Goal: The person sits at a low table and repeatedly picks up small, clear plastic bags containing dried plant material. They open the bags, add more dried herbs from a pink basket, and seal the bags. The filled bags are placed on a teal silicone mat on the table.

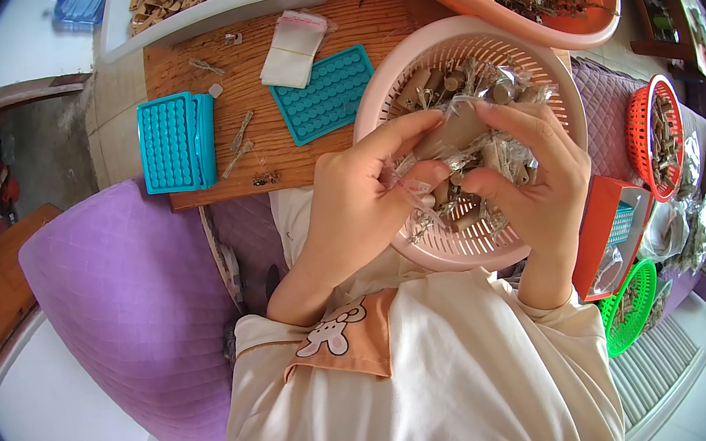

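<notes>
Over a pink slotted basket (pixel 367 104), both my hands hold a small clear plastic bag (pixel 451 158) with a flat brown piece and bits of dried plant showing in or behind it. My left hand (pixel 383 177) pinches the bag's left side, thumb and index finger closed on the film. My right hand (pixel 544 162) curls round its right side, with the index fingertip on the upper edge and the thumb lower down. Beneath the hands, the basket holds several filled clear bags (pixel 499 83), short brown pieces and dried stalks. My fingers partly hide the bag's contents.
On the wooden table (pixel 241 62) lie a stack of clear bags (pixel 294 49), a teal moulded tray (pixel 324 93) and a stack of teal trays (pixel 178 143). A white tub (pixel 247 2) and an orange basin (pixel 590 33) stand behind. Red (pixel 637 133) and green baskets (pixel 644 290) sit right.
</notes>
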`<control>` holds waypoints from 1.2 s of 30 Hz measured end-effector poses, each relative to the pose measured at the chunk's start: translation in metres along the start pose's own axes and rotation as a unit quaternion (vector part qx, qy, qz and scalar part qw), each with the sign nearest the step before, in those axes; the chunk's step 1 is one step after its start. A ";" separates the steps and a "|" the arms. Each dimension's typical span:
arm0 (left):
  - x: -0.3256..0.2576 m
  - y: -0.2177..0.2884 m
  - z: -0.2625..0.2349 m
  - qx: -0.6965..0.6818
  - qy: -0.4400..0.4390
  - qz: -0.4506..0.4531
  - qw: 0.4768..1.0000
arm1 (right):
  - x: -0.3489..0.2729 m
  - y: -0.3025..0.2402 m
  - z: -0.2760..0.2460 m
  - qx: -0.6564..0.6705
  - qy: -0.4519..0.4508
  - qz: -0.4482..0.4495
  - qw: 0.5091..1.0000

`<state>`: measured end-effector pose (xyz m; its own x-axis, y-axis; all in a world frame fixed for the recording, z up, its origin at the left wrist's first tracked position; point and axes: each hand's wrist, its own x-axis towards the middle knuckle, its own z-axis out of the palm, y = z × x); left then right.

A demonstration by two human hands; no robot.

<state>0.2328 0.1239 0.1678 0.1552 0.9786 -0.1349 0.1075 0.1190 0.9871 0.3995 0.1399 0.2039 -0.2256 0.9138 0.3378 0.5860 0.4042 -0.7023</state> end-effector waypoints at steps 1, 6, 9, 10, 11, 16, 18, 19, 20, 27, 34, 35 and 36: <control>0.000 -0.004 0.000 -0.016 -0.002 0.008 1.000 | 0.000 0.001 0.001 -0.007 0.001 -0.015 1.000; 0.002 0.003 0.000 -0.048 -0.053 -0.030 0.997 | -0.009 0.005 0.011 -0.042 -0.043 -0.054 0.997; 0.003 -0.001 0.001 -0.054 -0.055 -0.036 0.996 | -0.014 0.012 0.017 -0.030 -0.048 -0.044 0.997; 0.003 0.000 0.000 -0.041 -0.062 -0.045 0.996 | -0.015 0.014 0.017 -0.023 -0.051 -0.037 0.998; 0.004 0.000 -0.001 -0.027 -0.068 -0.053 0.996 | -0.016 0.015 0.018 -0.016 -0.055 -0.031 0.998; 0.008 -0.007 -0.003 -0.123 -0.064 -0.012 0.990 | -0.021 0.012 0.045 0.267 0.165 0.064 0.947; 0.010 -0.015 0.003 -0.170 -0.044 0.019 0.984 | -0.022 0.011 0.051 0.398 0.175 0.121 0.892; 0.011 -0.018 0.008 -0.199 -0.031 0.032 0.979 | -0.024 0.010 0.047 0.450 0.107 0.162 0.872; 0.010 -0.019 0.008 -0.213 -0.028 0.034 0.976 | -0.025 0.010 0.043 0.497 0.038 0.202 0.843; 0.008 -0.023 0.004 -0.066 -0.018 0.053 0.996 | -0.022 0.010 0.032 0.346 -0.037 0.254 0.902; 0.010 -0.017 -0.010 -0.007 0.104 0.037 0.994 | -0.021 0.009 0.030 0.266 -0.056 0.305 0.913; 0.010 -0.017 -0.015 -0.022 0.089 0.024 0.996 | -0.023 0.012 0.032 0.270 -0.052 0.302 0.913; 0.011 -0.018 -0.014 -0.052 0.084 0.056 0.994 | -0.024 0.015 0.033 0.273 -0.048 0.299 0.913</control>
<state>0.2185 0.1347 0.1498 -0.0062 0.9998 -0.0162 -0.0052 0.0162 0.9999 0.3875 0.1251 0.1644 -0.0745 0.9666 -0.2452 0.1571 -0.2314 -0.9601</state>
